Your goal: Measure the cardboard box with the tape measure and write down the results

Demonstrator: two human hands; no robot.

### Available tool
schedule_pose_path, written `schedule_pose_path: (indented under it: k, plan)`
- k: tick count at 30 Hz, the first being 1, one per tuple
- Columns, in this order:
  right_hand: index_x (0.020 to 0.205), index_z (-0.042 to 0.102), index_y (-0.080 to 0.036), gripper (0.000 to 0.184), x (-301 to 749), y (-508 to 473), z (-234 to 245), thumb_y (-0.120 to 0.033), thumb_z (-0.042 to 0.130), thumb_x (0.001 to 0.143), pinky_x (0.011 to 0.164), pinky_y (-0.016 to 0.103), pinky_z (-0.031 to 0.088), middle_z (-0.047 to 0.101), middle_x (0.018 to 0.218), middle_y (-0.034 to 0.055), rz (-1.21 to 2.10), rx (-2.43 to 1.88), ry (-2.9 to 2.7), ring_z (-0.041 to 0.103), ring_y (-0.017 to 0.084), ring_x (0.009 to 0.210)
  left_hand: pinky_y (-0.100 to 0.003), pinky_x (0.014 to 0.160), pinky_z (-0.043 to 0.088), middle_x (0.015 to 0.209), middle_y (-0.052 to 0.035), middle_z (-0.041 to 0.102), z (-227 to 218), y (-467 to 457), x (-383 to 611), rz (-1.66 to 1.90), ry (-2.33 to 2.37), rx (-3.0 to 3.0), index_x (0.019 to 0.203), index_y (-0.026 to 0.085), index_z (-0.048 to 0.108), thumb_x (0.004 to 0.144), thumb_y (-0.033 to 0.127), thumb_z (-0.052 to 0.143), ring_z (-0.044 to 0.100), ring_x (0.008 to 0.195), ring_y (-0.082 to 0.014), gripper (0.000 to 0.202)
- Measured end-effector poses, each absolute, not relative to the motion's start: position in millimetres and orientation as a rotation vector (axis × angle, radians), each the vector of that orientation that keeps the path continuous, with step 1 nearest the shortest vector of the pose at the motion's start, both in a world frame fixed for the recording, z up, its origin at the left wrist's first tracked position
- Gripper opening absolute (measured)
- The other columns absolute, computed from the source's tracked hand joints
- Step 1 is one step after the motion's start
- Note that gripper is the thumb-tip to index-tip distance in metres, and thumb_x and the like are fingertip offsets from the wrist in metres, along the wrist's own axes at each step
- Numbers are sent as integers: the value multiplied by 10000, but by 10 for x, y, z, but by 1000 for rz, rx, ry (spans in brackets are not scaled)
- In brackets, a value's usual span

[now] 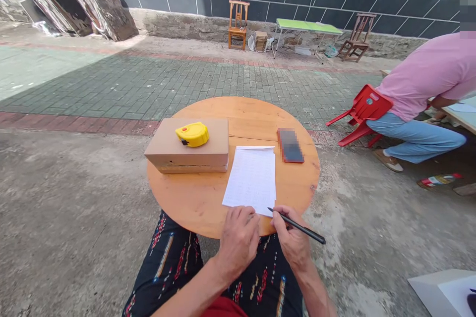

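A stack of white paper sheets (pixel 251 176) with faint print lies on a round wooden table (pixel 193 208). My left hand (pixel 240 235) rests at the sheets' near edge, fingers curled down and close together; what lies under them, if anything, is hidden. A slim black pen (pixel 307 231) is held in my right hand (pixel 293 237), between thumb and fingers. Its tip points up and left, over the lower right corner of the paper. Behind my left hand, on the table's left side, sits a brown cardboard box (pixel 215 136) bearing a yellow tape measure (pixel 193 134).
A phone with a red edge (pixel 290 146) lies right of the paper. To the right a person in a pink shirt (pixel 420 74) sits on a red plastic chair (pixel 368 109). Wooden chairs (pixel 237 27) and a green folding table (pixel 308 26) stand by the wall.
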State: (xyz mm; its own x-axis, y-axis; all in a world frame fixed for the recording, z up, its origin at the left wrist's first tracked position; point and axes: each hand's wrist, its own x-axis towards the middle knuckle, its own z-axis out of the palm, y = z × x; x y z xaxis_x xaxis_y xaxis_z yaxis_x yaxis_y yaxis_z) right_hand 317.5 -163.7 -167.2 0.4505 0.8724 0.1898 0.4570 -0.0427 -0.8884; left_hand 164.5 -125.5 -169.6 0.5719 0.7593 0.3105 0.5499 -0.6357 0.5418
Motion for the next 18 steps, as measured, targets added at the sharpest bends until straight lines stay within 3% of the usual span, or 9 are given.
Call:
schedule_pose_path:
  k: [5, 18]
  plan:
    - [811, 631, -203, 154, 3152, -1541, -1722, -312, 543, 875, 578, 240, 485, 642, 690, -6, 512, -1673, -1221, 593, 141, 588, -400, 845, 426, 1019, -94, 577, -1727, -1250, 1639, 776, 1038, 2424, 1082, 171, 587, 877, 77, 432, 501, 954, -238, 273]
    - [781, 613, -198, 160, 3120, -1522, -1764, -260, 527, 902, 576, 222, 464, 617, 665, -23, 377, -1655, -1373, 569, 123, 574, -419, 847, 424, 1039, -95, 561, -1689, -1232, 1647, 717, 1041, 2437, 1101, 153, 575, 874, 80, 444, 475, 960, -242, 272]
